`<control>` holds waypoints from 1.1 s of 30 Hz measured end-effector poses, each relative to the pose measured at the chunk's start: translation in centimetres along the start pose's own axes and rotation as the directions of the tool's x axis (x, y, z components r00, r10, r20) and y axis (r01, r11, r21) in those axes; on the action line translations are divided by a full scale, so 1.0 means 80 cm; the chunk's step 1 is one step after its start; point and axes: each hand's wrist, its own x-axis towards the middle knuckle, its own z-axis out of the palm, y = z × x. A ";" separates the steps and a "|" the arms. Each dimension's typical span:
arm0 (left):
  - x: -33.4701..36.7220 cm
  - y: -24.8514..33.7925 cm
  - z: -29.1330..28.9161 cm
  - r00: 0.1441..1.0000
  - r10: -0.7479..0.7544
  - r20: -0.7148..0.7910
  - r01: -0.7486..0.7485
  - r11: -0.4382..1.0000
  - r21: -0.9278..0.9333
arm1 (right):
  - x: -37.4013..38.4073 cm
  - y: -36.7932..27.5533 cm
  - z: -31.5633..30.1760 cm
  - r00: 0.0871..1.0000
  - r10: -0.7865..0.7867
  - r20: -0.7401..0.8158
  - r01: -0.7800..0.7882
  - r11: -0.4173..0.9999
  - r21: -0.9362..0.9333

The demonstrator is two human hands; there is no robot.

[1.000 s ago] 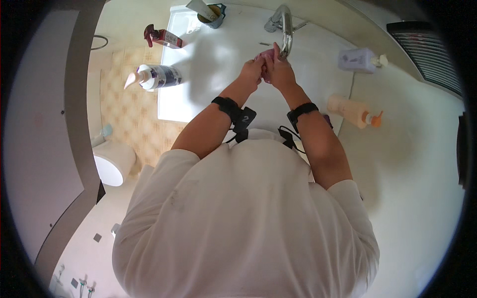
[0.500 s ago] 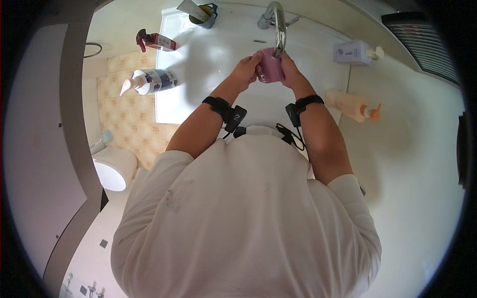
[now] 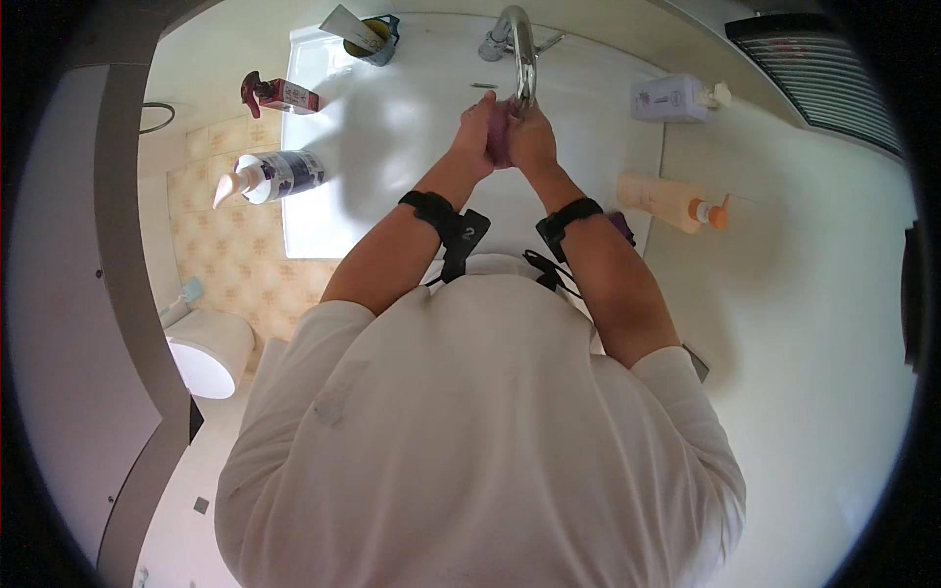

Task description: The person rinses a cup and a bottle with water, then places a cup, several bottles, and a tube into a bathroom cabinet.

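The left hand [image 3: 474, 135] and right hand [image 3: 533, 142] grasp a pink item [image 3: 499, 137] between them, just left of the faucet spout [image 3: 526, 69] over the white sink [image 3: 593, 132], the item's long axis apparently running near-to-far.

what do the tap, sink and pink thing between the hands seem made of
The tap looks like chromed metal, polished, with mirror-bright highlights. The sink is probably glazed ceramic: smooth, white, shiny, though plastic is possible. The pink thing is unclear, perhaps plastic; only a narrow strip shows.
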 end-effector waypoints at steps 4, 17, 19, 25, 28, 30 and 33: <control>0.007 -0.004 -0.003 0.986 0.081 -0.146 -0.075 0.996 0.043 | 0.007 0.016 0.014 0.945 0.327 -0.001 -0.297 0.859 0.417; 0.041 -0.017 -0.012 0.971 0.196 -0.134 -0.188 0.980 0.071 | 0.004 0.024 0.027 0.995 -0.081 -0.059 0.080 0.997 -0.014; 0.047 -0.026 -0.020 0.942 0.234 -0.239 -0.222 0.972 0.075 | 0.004 0.007 0.017 0.984 -0.148 -0.096 0.131 0.977 -0.168; 0.058 -0.031 -0.034 0.919 0.216 -0.329 -0.233 0.972 -0.012 | 0.000 -0.011 0.007 0.980 0.044 -0.194 -0.069 0.990 -0.126; 0.061 -0.027 -0.036 0.944 0.169 -0.282 -0.196 0.978 -0.070 | 0.003 0.017 0.018 0.907 -0.063 -0.415 -0.041 0.971 -0.237; 0.061 -0.024 -0.028 0.965 0.120 -0.234 -0.145 0.985 -0.094 | 0.010 0.064 0.018 0.957 -0.207 -0.204 0.187 0.976 -0.114; 0.032 -0.014 -0.026 0.973 0.064 -0.221 -0.108 0.975 -0.192 | 0.003 0.017 -0.001 0.949 0.276 0.150 -0.311 0.889 0.335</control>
